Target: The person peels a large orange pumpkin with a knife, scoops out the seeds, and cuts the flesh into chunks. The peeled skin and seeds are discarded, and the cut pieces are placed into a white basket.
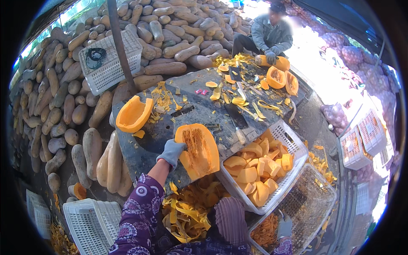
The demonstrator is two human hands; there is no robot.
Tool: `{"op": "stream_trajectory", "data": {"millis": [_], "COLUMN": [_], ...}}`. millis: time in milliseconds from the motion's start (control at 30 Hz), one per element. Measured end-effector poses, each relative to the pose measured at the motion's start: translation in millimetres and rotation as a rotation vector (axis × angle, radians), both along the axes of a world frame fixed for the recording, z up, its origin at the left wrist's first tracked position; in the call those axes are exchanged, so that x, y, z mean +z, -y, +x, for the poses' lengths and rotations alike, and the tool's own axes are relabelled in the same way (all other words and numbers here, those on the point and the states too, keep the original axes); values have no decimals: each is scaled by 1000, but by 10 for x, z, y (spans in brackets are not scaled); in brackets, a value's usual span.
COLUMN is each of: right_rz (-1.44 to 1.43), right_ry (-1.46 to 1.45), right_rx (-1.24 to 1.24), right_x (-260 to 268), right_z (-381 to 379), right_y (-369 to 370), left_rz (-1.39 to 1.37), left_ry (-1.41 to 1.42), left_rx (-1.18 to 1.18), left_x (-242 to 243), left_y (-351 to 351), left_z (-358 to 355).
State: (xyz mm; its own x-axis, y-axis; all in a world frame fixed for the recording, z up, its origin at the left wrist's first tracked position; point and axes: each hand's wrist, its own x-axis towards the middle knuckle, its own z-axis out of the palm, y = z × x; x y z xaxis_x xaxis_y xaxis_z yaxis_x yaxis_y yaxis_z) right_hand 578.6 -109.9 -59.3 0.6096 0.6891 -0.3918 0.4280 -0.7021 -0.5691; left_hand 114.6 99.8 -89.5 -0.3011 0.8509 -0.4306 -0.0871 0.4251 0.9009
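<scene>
My left hand (pixel 172 152), in a grey glove, grips the edge of a peeled squash half (pixel 199 153) at the near edge of the dark work board (pixel 153 140). Stringy pulp still lines its hollow. My right hand (pixel 284 227), also gloved, is low at the right over a crate (pixel 314 204) holding orange pulp (pixel 265 231). A thin metal tool (pixel 281 214) juts from its fingers; its working end is hard to make out. Another squash half (pixel 134 113), hollowed out, lies at the board's left end.
A white crate of cut squash chunks (pixel 255 172) stands against the board. Peelings (pixel 186 216) fill the space below. A cleaver (pixel 236 119) and a peeler (pixel 213 127) lie on the board. A co-worker (pixel 271 35) handles a squash opposite. Whole squashes (pixel 178 32) are heaped behind.
</scene>
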Motion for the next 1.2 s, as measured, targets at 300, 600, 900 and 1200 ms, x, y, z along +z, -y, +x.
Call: {"op": "stream_trajectory", "data": {"millis": [300, 600, 900, 1200], "right_rz": [265, 541, 502, 397], "right_ry": [-152, -3, 85, 104], "right_rx": [126, 418, 383, 243], "right_x": [363, 654, 38, -212], "right_z": [257, 258, 196, 178], "right_y": [43, 63, -97, -157], "left_rz": [125, 94, 32, 37], "left_ry": [112, -251, -469, -560], "left_rx": [-183, -478, -663, -723], "left_x": [542, 373, 149, 239], "left_y": [259, 862, 1209, 1279], "left_z": [1453, 2726, 3134, 3243]}}
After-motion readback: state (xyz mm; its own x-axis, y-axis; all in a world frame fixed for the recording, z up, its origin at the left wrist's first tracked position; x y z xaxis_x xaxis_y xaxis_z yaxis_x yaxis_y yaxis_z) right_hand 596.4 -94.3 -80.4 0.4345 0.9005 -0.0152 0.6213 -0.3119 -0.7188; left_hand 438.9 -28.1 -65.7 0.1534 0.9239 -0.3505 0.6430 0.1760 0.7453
